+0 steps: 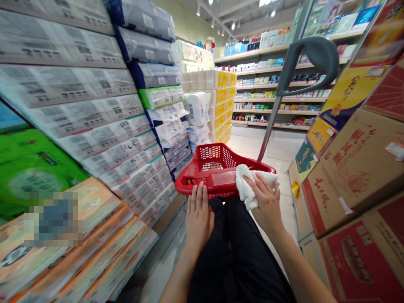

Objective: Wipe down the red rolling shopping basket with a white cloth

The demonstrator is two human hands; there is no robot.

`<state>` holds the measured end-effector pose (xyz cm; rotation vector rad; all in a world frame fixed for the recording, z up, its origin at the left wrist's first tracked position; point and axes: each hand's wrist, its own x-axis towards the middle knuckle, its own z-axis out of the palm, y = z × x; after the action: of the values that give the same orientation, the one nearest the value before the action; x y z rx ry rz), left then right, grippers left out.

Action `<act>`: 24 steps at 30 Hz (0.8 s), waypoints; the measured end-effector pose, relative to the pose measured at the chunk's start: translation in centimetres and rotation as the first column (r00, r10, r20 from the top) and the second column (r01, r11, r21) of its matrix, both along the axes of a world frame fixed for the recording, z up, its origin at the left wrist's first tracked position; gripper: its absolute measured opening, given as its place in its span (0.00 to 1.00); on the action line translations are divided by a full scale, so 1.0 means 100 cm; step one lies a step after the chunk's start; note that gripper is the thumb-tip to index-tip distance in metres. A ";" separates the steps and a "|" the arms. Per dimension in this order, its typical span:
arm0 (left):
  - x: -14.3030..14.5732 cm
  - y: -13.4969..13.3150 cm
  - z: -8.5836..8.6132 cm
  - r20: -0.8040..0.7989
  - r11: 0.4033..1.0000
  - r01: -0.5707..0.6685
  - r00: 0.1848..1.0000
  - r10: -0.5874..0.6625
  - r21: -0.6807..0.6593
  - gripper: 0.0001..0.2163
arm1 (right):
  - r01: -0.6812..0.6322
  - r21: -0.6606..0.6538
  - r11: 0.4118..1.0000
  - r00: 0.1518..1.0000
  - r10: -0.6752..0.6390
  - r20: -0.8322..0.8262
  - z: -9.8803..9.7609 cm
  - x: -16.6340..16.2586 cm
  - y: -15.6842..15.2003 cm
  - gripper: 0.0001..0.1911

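A red plastic shopping basket (185,179) with a perforated body stands in front of my knees. My left hand (199,214) rests at its near rim, fingers stretched out and side by side, with nothing held. On the rim's right part, my right hand (265,204) presses a white cloth (243,182), its fingers bent over the fabric. The cloth is bunched and covers that stretch of rim. From the basket's right side a metal pole (270,128) rises, tilted, to a grey looped handle (285,69). The basket's interior is only partly visible.
Tall stacks of wrapped tissue packs (126,126) line the left side. Cardboard cartons (356,164) are piled close on the right. Stocked shelves (265,100) stand across the back, beyond a pale tiled floor (249,141). Orange packs (104,235) lie at lower left.
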<state>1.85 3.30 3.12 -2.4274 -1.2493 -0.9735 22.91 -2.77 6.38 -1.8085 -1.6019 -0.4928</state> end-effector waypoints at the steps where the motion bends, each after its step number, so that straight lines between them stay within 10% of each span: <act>1: -0.003 0.001 0.001 0.009 1.000 -0.003 1.000 0.003 0.003 0.38 | -0.002 -0.003 1.000 1.000 0.002 0.009 0.000 -0.004 -0.001 0.36; 18: -0.008 0.002 0.018 0.038 0.996 0.077 0.996 -0.076 -0.041 0.33 | 0.019 -0.051 0.999 0.998 -0.022 -0.066 0.017 -0.032 0.011 0.27; 24: -0.004 0.002 0.013 0.097 0.997 0.070 0.993 -0.066 -0.034 0.33 | -0.167 -0.117 0.979 0.986 0.168 0.002 0.031 -0.084 0.029 0.25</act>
<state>1.49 3.46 4.41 -2.4941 -1.2335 -1.1065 14.47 0.15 9.43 -1.7372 -1.8061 -0.3394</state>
